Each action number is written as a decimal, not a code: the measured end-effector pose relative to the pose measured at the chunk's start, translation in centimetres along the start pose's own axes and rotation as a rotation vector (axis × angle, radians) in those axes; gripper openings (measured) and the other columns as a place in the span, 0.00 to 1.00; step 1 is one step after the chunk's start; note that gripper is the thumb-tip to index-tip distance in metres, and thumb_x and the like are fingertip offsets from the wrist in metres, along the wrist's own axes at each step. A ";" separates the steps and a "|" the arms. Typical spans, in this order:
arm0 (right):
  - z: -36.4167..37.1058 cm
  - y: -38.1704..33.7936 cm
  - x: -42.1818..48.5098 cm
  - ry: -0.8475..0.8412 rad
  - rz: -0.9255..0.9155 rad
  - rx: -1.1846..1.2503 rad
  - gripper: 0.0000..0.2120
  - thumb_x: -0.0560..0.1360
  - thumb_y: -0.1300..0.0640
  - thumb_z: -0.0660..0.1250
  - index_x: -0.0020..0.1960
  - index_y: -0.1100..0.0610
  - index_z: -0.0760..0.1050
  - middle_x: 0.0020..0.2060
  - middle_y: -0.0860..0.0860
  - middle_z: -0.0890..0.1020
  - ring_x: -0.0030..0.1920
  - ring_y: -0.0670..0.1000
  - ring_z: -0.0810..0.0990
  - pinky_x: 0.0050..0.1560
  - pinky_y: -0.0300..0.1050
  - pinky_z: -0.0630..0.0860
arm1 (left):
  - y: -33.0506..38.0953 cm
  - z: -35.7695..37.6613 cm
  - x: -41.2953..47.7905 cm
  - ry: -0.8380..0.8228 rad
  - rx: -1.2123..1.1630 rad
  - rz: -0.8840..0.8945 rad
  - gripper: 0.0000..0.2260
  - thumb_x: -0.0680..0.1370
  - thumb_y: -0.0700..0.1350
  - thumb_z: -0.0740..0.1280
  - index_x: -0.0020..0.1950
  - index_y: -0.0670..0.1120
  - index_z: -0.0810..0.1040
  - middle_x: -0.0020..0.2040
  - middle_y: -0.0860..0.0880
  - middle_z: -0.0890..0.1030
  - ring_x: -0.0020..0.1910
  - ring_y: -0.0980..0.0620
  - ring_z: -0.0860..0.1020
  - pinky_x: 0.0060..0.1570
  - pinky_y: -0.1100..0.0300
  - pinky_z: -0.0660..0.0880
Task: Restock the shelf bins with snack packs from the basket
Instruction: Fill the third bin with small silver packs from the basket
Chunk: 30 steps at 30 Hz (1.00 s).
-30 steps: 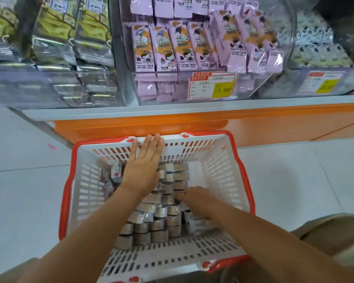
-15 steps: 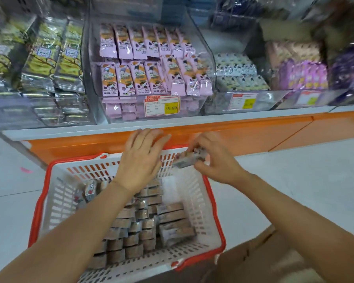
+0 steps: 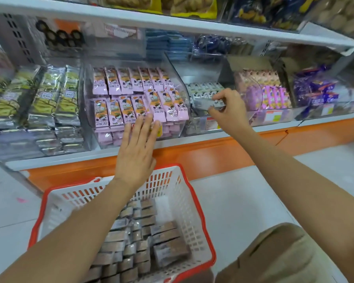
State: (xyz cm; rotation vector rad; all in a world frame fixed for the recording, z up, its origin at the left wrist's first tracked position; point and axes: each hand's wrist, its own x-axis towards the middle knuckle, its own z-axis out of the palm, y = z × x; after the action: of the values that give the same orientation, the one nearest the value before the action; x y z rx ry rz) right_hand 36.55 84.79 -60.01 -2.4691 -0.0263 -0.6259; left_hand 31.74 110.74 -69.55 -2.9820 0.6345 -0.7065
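Observation:
A white basket with a red rim [image 3: 192, 203] stands on the floor below the shelf, holding several grey-brown snack packs [image 3: 131, 240] in rows. My right hand [image 3: 228, 109] pinches one white-and-grey snack pack [image 3: 207, 103] at the front of a clear bin [image 3: 194, 72] that holds like packs [image 3: 204, 88]. My left hand [image 3: 138, 152] hovers flat, fingers straight, above the basket's far edge and in front of the bin of pink packs [image 3: 139, 99], holding nothing.
Clear bins line the shelf: yellow-silver packs [image 3: 49, 99] at left, purple and blue packs [image 3: 315, 92] at right. An orange shelf base [image 3: 213, 156] runs below them. An upper shelf [image 3: 172, 19] overhangs. My knee in tan cloth [image 3: 274, 256] is right of the basket.
My right hand rose from beside the basket to the shelf bin with the snack pack. My left hand lifted from the basket's rim towards the pink packs. The view tilted upward.

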 end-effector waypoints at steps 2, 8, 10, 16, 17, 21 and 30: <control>1.3 0.0 0.9 -0.080 0.040 -0.061 0.14 0.73 0.62 0.70 0.57 0.56 0.75 0.51 0.51 0.69 0.45 0.50 0.71 0.47 0.44 0.68 | -0.1 0.0 0.0 0.000 0.008 0.004 0.43 0.72 0.44 0.66 0.81 0.43 0.45 0.81 0.41 0.45 0.80 0.41 0.45 0.77 0.41 0.46; 3.8 0.7 3.4 -0.233 0.100 -0.179 0.07 0.73 0.57 0.69 0.50 0.49 0.78 0.48 0.52 0.70 0.37 0.52 0.72 0.42 0.43 0.68 | -0.2 0.5 0.0 0.042 0.019 0.016 0.41 0.72 0.44 0.62 0.81 0.42 0.47 0.81 0.41 0.46 0.80 0.41 0.46 0.78 0.42 0.45; 4.5 1.3 3.5 -0.234 0.115 -0.196 0.04 0.74 0.54 0.68 0.47 0.47 0.80 0.46 0.54 0.76 0.38 0.55 0.76 0.43 0.45 0.73 | -0.2 0.6 0.0 0.053 0.019 0.015 0.41 0.72 0.42 0.64 0.81 0.42 0.46 0.81 0.41 0.47 0.80 0.41 0.46 0.78 0.42 0.45; 4.5 1.6 2.7 -0.157 0.021 -0.170 0.08 0.76 0.56 0.66 0.49 0.54 0.83 0.41 0.58 0.77 0.36 0.54 0.74 0.40 0.43 0.70 | -0.4 0.4 0.0 0.078 0.015 0.029 0.42 0.72 0.41 0.65 0.81 0.41 0.47 0.81 0.41 0.47 0.80 0.42 0.46 0.78 0.43 0.45; 4.0 0.9 2.0 -0.106 -0.038 -0.136 0.08 0.75 0.57 0.66 0.52 0.54 0.82 0.42 0.57 0.76 0.38 0.52 0.74 0.42 0.43 0.71 | -0.4 0.5 -0.2 0.076 0.021 0.034 0.41 0.72 0.42 0.65 0.81 0.41 0.47 0.81 0.41 0.47 0.80 0.42 0.46 0.78 0.43 0.44; 2.9 -3.1 -3.0 -0.024 -0.282 0.096 0.09 0.75 0.60 0.64 0.52 0.57 0.80 0.42 0.52 0.75 0.41 0.49 0.75 0.43 0.37 0.70 | -1.1 1.9 -3.1 0.082 0.012 0.113 0.40 0.72 0.44 0.69 0.80 0.39 0.54 0.80 0.41 0.53 0.79 0.42 0.52 0.78 0.44 0.43; 14.1 -1.8 -16.3 -0.666 -0.281 0.058 0.07 0.74 0.60 0.69 0.51 0.57 0.80 0.43 0.52 0.77 0.40 0.45 0.72 0.42 0.42 0.67 | -4.5 8.0 -9.7 -0.329 -0.044 0.023 0.42 0.67 0.51 0.78 0.76 0.39 0.66 0.74 0.40 0.69 0.73 0.39 0.65 0.74 0.42 0.55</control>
State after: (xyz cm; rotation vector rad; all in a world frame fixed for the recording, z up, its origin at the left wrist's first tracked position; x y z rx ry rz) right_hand 27.85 95.93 -76.29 -2.5227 -0.6444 0.1145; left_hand 29.04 118.04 -80.44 -3.0220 0.6658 -0.1922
